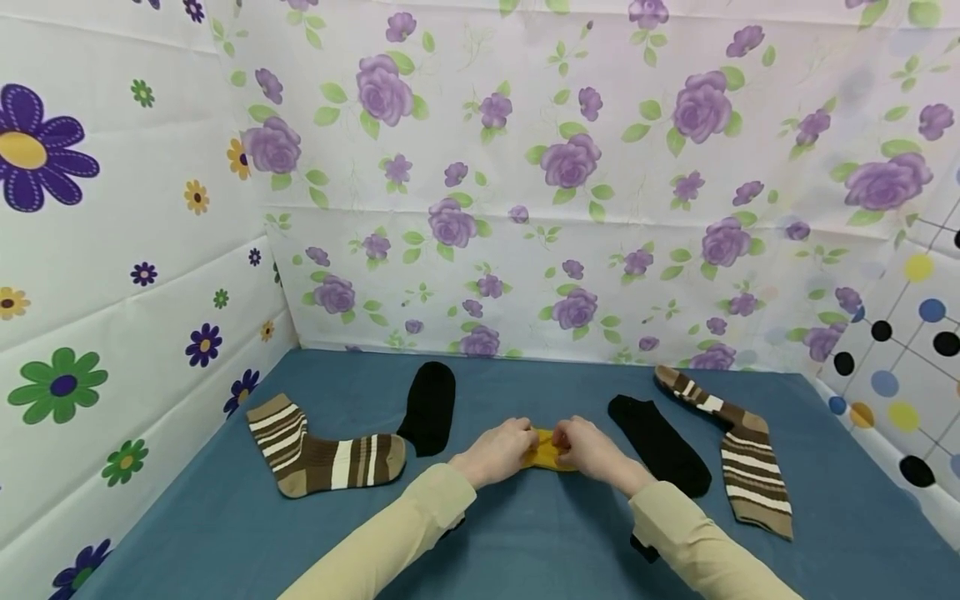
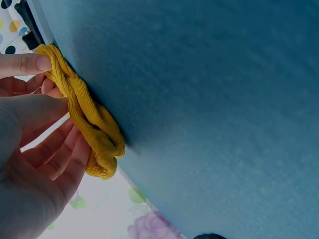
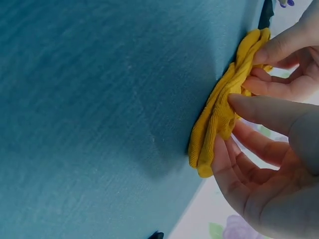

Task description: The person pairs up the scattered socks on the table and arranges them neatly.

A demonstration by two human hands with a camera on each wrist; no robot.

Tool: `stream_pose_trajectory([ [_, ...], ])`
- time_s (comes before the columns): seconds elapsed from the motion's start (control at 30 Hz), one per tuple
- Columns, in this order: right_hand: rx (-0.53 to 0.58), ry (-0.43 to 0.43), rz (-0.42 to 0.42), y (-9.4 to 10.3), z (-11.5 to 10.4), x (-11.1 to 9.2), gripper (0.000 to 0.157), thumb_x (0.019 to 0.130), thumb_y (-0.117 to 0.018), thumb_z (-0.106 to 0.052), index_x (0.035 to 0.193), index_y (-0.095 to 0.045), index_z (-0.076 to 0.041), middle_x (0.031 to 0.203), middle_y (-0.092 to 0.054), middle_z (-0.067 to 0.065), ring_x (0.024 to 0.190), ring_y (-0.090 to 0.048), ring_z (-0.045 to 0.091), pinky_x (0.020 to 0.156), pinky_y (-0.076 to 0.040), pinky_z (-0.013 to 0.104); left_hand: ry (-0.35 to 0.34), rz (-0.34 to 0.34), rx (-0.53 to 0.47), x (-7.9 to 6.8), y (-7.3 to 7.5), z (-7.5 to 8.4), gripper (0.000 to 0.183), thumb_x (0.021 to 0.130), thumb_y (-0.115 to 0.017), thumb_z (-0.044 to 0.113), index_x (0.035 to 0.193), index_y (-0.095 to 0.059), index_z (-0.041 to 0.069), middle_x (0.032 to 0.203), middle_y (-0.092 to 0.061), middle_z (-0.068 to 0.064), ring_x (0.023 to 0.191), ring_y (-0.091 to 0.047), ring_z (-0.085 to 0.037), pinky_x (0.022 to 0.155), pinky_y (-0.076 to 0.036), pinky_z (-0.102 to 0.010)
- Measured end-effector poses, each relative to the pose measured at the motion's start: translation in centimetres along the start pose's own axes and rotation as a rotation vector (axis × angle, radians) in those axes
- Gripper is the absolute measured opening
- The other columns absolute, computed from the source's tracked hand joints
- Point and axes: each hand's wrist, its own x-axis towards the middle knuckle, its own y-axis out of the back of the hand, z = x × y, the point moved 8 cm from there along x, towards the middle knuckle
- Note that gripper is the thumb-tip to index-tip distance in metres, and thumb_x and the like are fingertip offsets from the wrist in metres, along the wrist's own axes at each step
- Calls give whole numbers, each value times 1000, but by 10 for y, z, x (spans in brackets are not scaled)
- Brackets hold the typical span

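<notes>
Both hands meet over the middle of the table at a bunched yellow ribbed sock [image 1: 545, 457]. My left hand [image 1: 497, 452] pinches its left part and my right hand [image 1: 592, 450] pinches its right part. Up close in the left wrist view, the yellow sock [image 2: 94, 124] looks gathered into a narrow folded roll, with thumb on one side and fingers on the other. The right wrist view has the same sock [image 3: 212, 122] low over the blue cloth, gripped between thumb and fingertips of both hands.
To the left lie a brown-and-white striped sock [image 1: 330, 462] and a black sock [image 1: 431, 408]. Another black sock [image 1: 660, 446] and a second striped sock [image 1: 753, 467] lie to the right. Blue cloth [image 1: 525, 542] covers the table; flowered sheets [image 1: 517, 275] hang behind it.
</notes>
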Motion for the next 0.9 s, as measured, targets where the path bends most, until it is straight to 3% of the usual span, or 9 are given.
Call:
stream_pose_trajectory([
  [0.47, -57, 46, 10, -2, 0, 1, 19, 73, -72, 4, 87, -60, -2, 77, -47, 3, 68, -47, 16, 61, -45, 30, 44, -25, 36, 4, -5, -3, 8, 89, -59, 9, 93, -66, 11, 80, -47, 0, 67, -41, -12, 61, -39, -18],
  [0.9, -64, -4, 40, 2, 9, 15, 18, 74, -71, 3, 86, -59, -3, 80, -49, 5, 70, -47, 17, 63, -45, 32, 77, -10, 146, 13, -5, -11, 7, 88, -61, 11, 92, -66, 12, 80, -49, 0, 66, -43, -12, 59, -41, -20],
])
